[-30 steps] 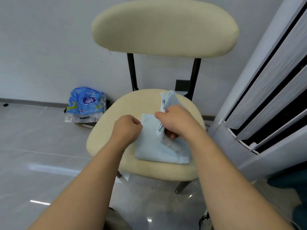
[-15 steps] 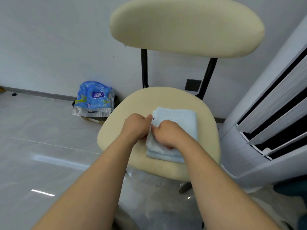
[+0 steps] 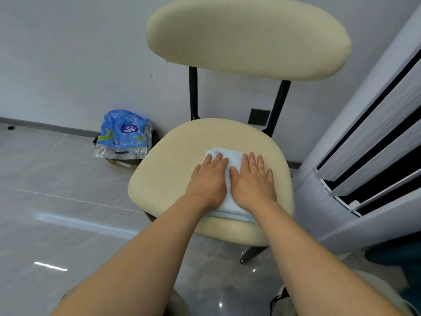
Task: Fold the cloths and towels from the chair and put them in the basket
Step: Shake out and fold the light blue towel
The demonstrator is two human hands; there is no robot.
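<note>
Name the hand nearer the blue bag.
The left hand, flat on the towel; the right hand presses the towel's other half, farther from the blue bag.

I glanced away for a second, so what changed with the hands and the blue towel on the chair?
The left hand and right hand let go and now press flat on the light blue towel, its lifted flap folded down into a smaller rectangle. It stays on the chair seat; the blue packet hasn't moved.
</note>
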